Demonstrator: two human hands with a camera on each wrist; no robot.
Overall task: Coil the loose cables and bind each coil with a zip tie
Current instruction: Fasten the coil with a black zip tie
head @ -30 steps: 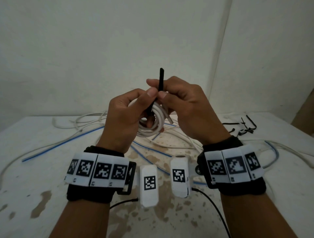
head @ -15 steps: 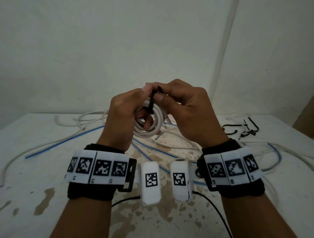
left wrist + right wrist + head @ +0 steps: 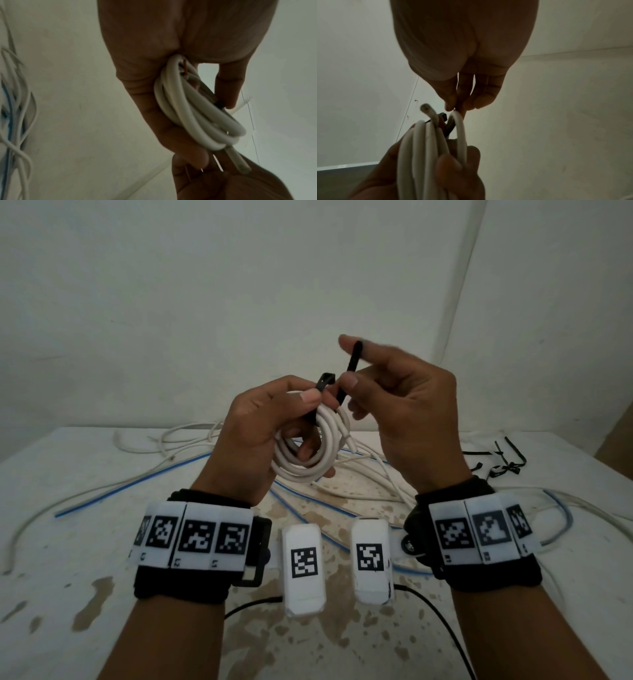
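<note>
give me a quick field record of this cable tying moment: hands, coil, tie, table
left hand: grips the white cable coil, thumb pressing the tie's head end against it
right hand: pinches the tail of the black zip tie, raised above the coil
zip tie state: passes around the coil's strands, tail not in the head, so not yet closed
coil: several loops, held in the air above the table
table: loose white and blue cables spread out; spare black zip ties at far right

Above the desk (image 3: 102,559), the left hand (image 3: 253,433) grips a white cable coil (image 3: 317,450), thumb pressing a black zip tie (image 3: 352,361) onto it. The right hand (image 3: 407,412) pinches the tie's tail upright. Loose cables (image 3: 164,440) lie behind; spare ties (image 3: 503,460) far right.
</note>
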